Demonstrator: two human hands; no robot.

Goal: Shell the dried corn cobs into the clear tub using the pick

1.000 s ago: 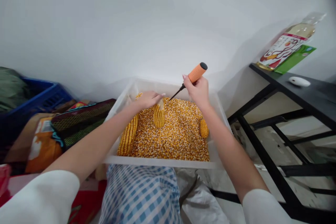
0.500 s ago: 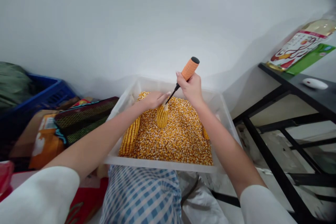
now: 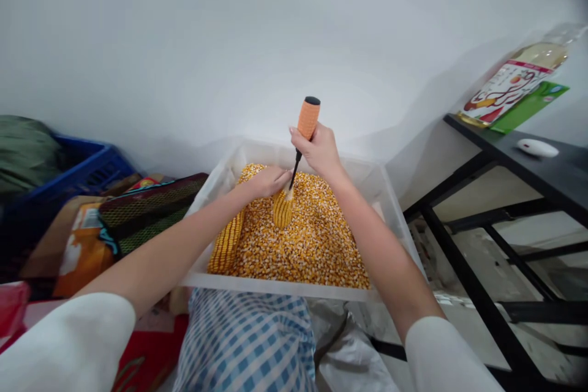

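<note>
In tub (image 3: 285, 283), left to right: large cob (image 3: 226, 245), visible rows full; left hand (image 3: 270, 182), grip pinching small cob (image 3: 283, 212) near its pale top, most rows unshelled; kernels (image 3: 301, 257) plentiful, already loose; screwdriver (image 3: 308, 117), tip at that top, right hand's (image 3: 319, 150) grip round handle.

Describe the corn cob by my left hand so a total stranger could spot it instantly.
Below the white wall is a whitish plastic bin of loose corn kernels. Near its middle, just by your left hand, sits a yellow cob. Unlike the other cob along the bin's left side, it has the dark shaft of an orange-handled tool at its pale far end.
</note>
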